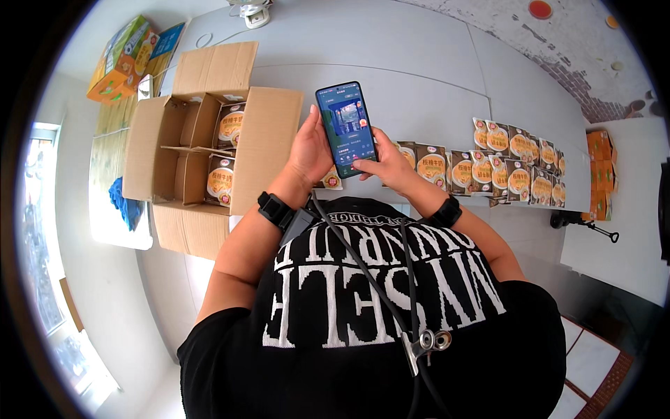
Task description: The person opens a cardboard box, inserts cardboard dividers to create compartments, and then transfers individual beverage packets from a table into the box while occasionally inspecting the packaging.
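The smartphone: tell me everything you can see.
The smartphone is a dark slab with rounded corners and a lit, glassy, mostly blue screen, a picture in its upper half. Held above the pale table, it tilts slightly, top leftward. The left hand grips its left edge; the right hand holds the right edge, thumb over the lower screen.

phone [346, 133]: glossy glass front; carton [269, 150]: matt cardboard; packets [431, 167]: glossy film; shirt [363, 370]: matt cloth; clip [412, 355]: shiny metal.

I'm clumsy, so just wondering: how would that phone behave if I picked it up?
The phone is probably stiff: its edges look straight between the left hand and right hand. Its smooth-looking screen may be slippery, and that broad face could be fragile if dropped.
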Tool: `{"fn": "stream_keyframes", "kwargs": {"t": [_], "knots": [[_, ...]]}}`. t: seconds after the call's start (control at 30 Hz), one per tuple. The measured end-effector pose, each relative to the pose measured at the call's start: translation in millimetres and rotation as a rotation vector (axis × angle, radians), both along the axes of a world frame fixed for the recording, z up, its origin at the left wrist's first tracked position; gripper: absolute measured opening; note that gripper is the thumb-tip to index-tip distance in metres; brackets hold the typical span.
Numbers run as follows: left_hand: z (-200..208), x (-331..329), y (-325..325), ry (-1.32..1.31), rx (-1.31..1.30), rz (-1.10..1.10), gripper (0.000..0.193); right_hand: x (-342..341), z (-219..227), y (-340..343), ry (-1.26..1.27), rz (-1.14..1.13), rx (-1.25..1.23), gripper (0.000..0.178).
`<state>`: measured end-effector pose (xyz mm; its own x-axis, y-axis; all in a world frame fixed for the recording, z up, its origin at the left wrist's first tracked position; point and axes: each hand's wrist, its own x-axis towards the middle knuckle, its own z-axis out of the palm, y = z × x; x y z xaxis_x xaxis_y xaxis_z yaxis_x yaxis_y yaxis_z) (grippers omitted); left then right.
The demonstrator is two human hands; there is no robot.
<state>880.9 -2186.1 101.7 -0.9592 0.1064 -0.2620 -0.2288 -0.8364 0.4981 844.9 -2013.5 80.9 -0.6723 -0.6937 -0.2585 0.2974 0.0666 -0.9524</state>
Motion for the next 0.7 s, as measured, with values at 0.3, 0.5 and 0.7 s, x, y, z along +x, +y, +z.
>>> {"fn": "stream_keyframes", "kwargs": {"t": [0.3, 0.5, 0.7], "knots": [[4, -1, 3, 0.006, 0.0, -0.027, 0.057, 2, 10, 3, -0.018, -0.016, 0.017, 0.063], [2, -1, 5, 0.014, 0.003, -0.033, 0.057, 3, 15, 5, -0.172, -0.072, -0.006, 0.064], [5, 0, 6, 0.009, -0.001, -0.026, 0.057, 4, 11, 5, -0.01, -0.019, -0.009, 0.066]]}}
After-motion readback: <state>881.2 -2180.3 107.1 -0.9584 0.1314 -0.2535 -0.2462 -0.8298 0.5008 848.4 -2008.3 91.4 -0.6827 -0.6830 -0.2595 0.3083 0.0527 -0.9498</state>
